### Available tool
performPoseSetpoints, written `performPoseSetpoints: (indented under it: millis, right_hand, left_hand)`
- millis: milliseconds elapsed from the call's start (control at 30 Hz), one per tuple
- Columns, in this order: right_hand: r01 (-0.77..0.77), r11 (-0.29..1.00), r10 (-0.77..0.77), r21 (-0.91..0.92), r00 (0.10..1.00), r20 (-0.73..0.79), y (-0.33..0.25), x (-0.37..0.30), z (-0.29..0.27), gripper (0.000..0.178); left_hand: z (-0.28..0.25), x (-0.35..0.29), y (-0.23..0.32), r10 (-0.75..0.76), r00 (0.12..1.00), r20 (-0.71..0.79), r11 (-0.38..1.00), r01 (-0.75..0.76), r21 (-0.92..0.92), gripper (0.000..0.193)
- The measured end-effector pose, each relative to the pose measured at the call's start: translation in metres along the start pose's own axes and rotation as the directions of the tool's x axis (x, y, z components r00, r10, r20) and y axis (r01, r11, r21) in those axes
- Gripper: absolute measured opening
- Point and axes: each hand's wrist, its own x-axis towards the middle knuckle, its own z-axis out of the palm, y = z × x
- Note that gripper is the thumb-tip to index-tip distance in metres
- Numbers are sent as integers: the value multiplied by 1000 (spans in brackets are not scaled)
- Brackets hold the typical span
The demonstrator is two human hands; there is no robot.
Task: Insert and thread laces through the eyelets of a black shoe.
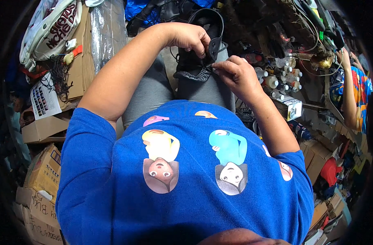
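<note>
Two bare hands, one black boot: that's the main headcount here. The boot is propped on the lap, over the grey trousers, with its opening turned away from the body. One white cloth bag and one small white box can be counted too, plus a dozen or so small bottles, though they're bunched too tightly for an exact tally. One other person's forearm is seen at the right, with the rest cut off by the dark rim. Part of the boot is covered by the fingers, and its toe can't really be made out. As for placement, the boot sits right between the two: its eyelet flap is just beside the curled left hand, and whether anything is gripped there can't be told. By the right hand, thumb and forefinger pressed together, the gathered black edge nearest the body seems to be pinched.
</note>
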Motion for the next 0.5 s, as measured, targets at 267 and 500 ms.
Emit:
performPoseSetpoints:
  millis: [267, 500]
  right_hand:
    - [0, 994, 4, 109, 999, -32, 1, 0, 2, 18]
    - [31, 996, -31, -79, 999, -4, -9, 8, -5, 17]
  left_hand:
    - [0, 2, -1, -3, 1000, -6, 1000, 3, -10, 19]
    - [1, 9, -1, -20, 999, -31, 999, 21, 26, 17]
